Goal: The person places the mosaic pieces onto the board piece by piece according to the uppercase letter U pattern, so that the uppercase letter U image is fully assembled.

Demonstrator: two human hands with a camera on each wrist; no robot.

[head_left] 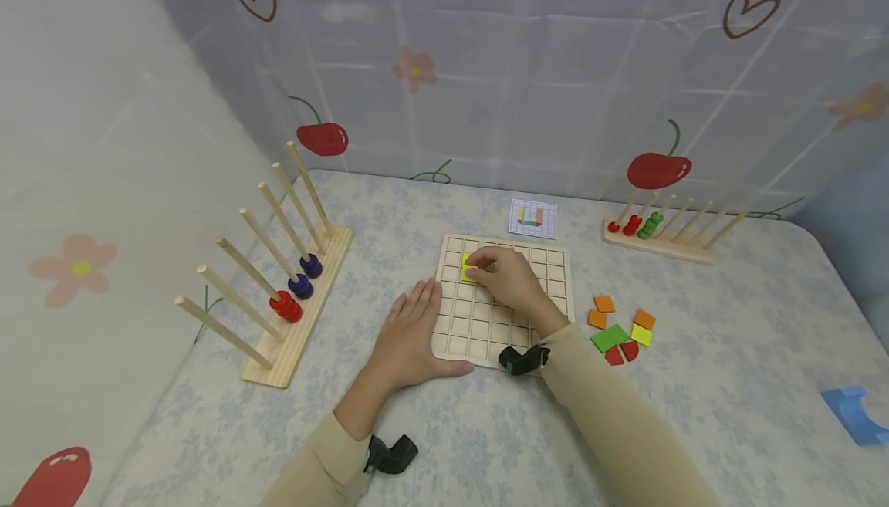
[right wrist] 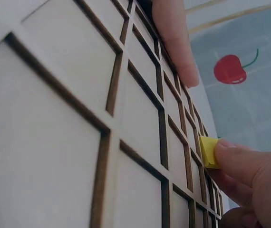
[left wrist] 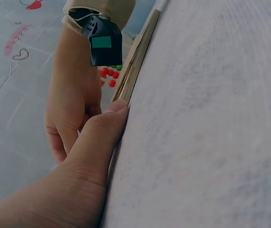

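Observation:
A square wooden grid board (head_left: pixel 479 329) lies on the table, its shallow cells framed by raised strips. My right hand (head_left: pixel 510 279) reaches over its upper left part, thumb and fingertips pinching a yellow square tile (right wrist: pixel 208 152). In the right wrist view that tile stands tilted against the grid strips. From above, yellow (head_left: pixel 466 269) shows in the second column from the left, partly hidden by the fingers. My left hand (head_left: pixel 410 337) rests flat along the board's left side, fingers straight; its thumb (left wrist: pixel 102 128) lies by the near edge.
Right of the board lie loose orange (head_left: pixel 604 304), green (head_left: pixel 610 338), yellow (head_left: pixel 641 335) and red (head_left: pixel 630 350) pieces. A pattern card (head_left: pixel 533 218) is behind it. Peg racks with beads stand at left (head_left: pixel 305 337) and back right (head_left: pixel 656 246). A blue curved piece (head_left: pixel 857 416) sits far right.

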